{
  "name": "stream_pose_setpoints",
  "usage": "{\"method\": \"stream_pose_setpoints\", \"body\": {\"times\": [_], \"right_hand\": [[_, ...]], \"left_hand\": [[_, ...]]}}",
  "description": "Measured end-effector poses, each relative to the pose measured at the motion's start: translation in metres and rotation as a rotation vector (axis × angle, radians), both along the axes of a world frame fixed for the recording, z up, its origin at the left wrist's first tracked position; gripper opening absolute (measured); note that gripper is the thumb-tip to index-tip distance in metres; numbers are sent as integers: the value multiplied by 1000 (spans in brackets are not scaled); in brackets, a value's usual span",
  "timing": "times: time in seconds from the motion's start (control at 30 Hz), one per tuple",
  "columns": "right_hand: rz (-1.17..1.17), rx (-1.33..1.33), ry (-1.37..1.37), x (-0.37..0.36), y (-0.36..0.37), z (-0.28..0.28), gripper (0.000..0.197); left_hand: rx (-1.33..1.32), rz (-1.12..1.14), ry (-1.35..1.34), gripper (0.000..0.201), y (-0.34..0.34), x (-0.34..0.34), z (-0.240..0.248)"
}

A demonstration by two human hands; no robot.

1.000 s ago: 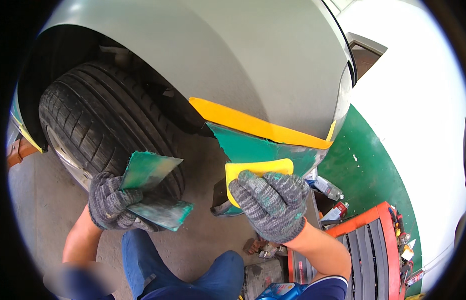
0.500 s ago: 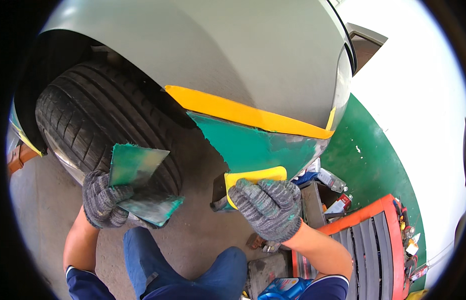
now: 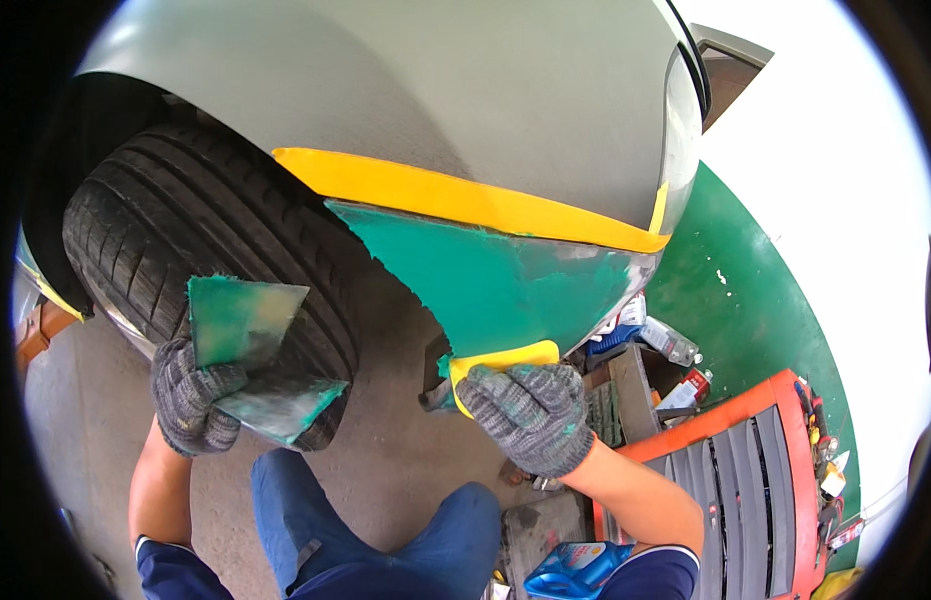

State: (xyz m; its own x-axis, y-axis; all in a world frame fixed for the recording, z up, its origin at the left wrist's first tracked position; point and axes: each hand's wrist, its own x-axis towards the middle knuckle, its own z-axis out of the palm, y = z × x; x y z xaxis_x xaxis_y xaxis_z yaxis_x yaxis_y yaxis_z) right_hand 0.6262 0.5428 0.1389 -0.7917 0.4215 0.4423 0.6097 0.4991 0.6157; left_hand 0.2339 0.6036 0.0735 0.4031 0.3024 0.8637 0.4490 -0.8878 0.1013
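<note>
My right hand (image 3: 531,415), in a grey knit glove, is closed on a yellow putty spreader (image 3: 506,357). The spreader meets the lower edge of a green putty-coated car panel (image 3: 486,285), below a strip of yellow masking tape (image 3: 456,195). My left hand (image 3: 194,398), gloved the same way, is closed on two flat putty boards smeared with green. The upper putty board (image 3: 244,320) stands up from the hand, and the lower putty board (image 3: 286,405) juts out to the right. Both are in front of the tyre (image 3: 206,230), apart from the panel.
The silver car body (image 3: 386,90) fills the top. At right is a red-framed tool cart (image 3: 726,480) with grey slats. Bottles and cans (image 3: 671,345) stand behind it, and a blue jug (image 3: 576,568) sits by my right elbow. A brown support (image 3: 44,325) shows far left.
The view has shifted, so the panel and tape appear farther left and up. Against the panel, the spreader has moved slightly downward along its lower edge. The left hand keeps hold of the boards.
</note>
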Motion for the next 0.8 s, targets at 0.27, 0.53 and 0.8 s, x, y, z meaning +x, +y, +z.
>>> {"method": "stream_pose_setpoints", "body": {"times": [0.27, 0.53, 0.8], "right_hand": [[-23, -77, 16, 13, -3, -20, 45], [-41, -84, 77, 17, -5, -45, 46], [-73, -126, 79, 24, -7, -77, 47]], "left_hand": [[-19, 21, -9, 22, 0, -2, -5], [-37, 114, 4, 21, -6, -3, -6], [-13, 191, 18, 18, -8, -4, -10]]}}
